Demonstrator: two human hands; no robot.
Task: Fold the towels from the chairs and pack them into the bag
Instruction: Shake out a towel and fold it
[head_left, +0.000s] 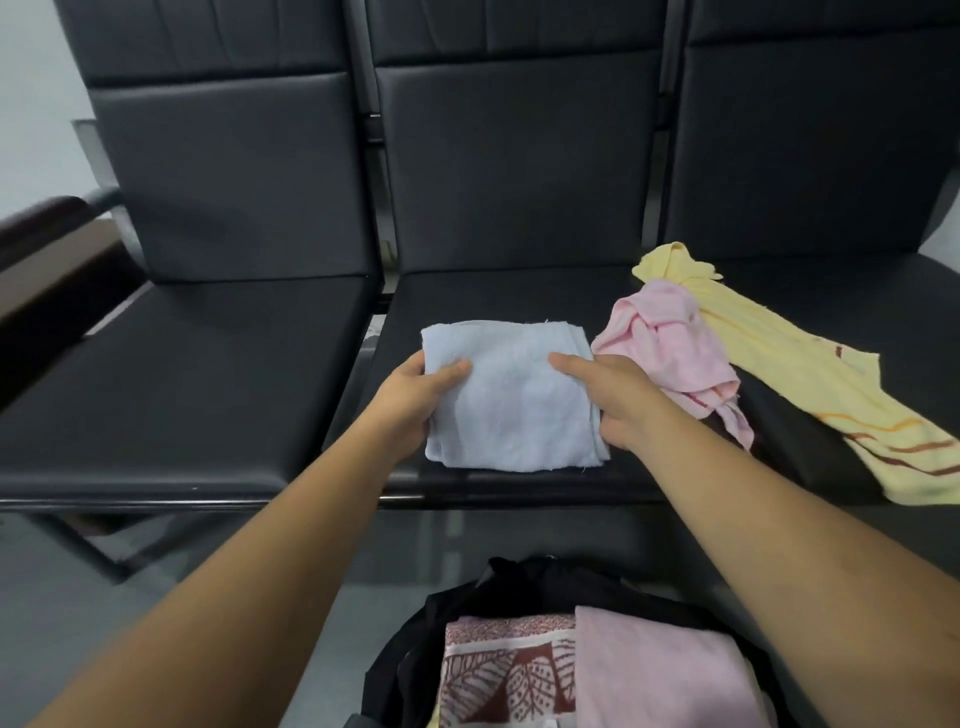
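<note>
While the folded blue towel (514, 400) sits between them, left hand (415, 397) and right hand (621, 402) pinch its opposite sides.

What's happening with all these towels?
A person is folding towels on a row of black chairs. The left hand and right hand grip the two sides of a folded light blue towel on the middle seat. Beside it, a crumpled pink towel and a yellow towel are not folded yet. Below, the black bag holds a folded pink towel and a leaf-patterned towel.
</note>
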